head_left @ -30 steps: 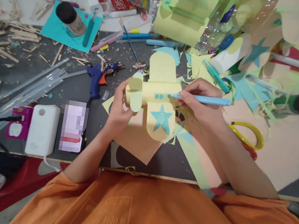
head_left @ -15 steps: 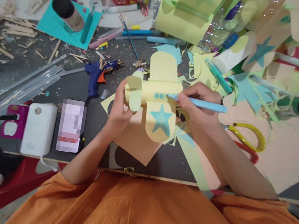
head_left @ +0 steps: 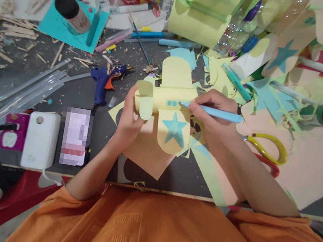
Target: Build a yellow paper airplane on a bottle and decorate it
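A yellow paper airplane model (head_left: 159, 94) with a tube body and rounded wings lies across the middle. My left hand (head_left: 129, 118) is wrapped round its left end, beside the pale green strip there. Between the fingers of my right hand (head_left: 214, 113) is a light blue marker (head_left: 222, 114), its tip at the tube. Small blue squares (head_left: 171, 103) are drawn on the body just left of the tip. The near wing carries a blue star (head_left: 173, 128). Part of the left fingers is hidden behind the tube.
A blue glue gun (head_left: 103, 83) lies left of the model, near a white power bank (head_left: 41, 140) and a phone (head_left: 75, 136). Scissors with yellow and red handles (head_left: 281, 150) rest at right among paper scraps. A dark-capped bottle (head_left: 71, 12) stands on turquoise paper.
The marker has shifted very slightly left with my right hand, its tip staying near the same spot on the tube. My left hand holds the airplane model as before.
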The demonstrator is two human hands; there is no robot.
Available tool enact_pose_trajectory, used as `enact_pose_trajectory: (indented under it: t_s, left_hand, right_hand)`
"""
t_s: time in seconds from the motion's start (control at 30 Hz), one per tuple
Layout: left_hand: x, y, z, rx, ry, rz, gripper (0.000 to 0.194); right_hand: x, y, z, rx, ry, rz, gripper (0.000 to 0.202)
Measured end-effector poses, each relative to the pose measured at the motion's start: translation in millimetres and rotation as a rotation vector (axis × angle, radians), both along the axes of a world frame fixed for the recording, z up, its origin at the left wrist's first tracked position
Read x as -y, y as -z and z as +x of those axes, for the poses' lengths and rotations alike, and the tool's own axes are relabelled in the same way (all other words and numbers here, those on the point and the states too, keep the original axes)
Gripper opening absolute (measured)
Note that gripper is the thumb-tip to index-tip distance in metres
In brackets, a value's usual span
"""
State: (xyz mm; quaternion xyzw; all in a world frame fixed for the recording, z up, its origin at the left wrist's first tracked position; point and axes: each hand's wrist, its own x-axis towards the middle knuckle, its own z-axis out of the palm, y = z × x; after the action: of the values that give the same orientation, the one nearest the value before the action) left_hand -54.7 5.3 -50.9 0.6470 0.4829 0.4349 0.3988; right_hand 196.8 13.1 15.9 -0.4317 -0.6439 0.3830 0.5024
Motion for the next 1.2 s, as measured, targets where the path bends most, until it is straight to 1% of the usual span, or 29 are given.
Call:
enact_pose_trajectory:
  t_s: [0.17,0.3,0.4,0.57,0.7,0.87,1.0,1.07,1.2]
  left_hand:
    - [-1.4,-1.8,0.6,0.001,0.000,0.031,0.078]
    - [-2.2,-5.1,-0.2,-0.025,0.020,0.017,0.078]
    - [-2.1,-7.4,-0.8,-0.041,0.022,0.026,0.076]
    - [-1.3,-9.9,-0.4,-0.052,0.022,0.029,0.072]
    - [-1.3,-10.2,1.0,-0.056,0.011,0.020,0.072]
    - [-1.8,-9.0,0.6,-0.034,0.022,0.017,0.073]
    - [-1.9,-8.1,-0.9,-0.032,0.028,0.006,0.073]
    - [-2.0,-8.7,-1.1,-0.041,0.025,0.013,0.074]
    - [-2.4,-12.5,0.0,-0.038,0.042,0.018,0.074]
  right_hand:
    - [0.4,-2.7,1.3,0.035,-0.001,-0.061,0.030]
    - [0.2,-5.0,1.5,0.035,-0.003,-0.030,0.031]
    - [-0.4,-5.4,1.4,0.044,0.027,-0.018,0.033]
    - [0.0,-0.9,2.3,0.072,0.089,-0.010,0.036]
    - [1.0,3.1,2.5,0.102,0.110,-0.012,0.037]
    - [0.9,2.3,-0.3,0.070,0.104,0.005,0.040]
    - [1.0,-0.5,-1.5,0.033,0.070,-0.037,0.039]
    - [1.1,-1.9,-1.4,0.044,0.063,-0.056,0.039]
    - [0.2,-3.7,-1.0,0.048,0.051,-0.044,0.041]
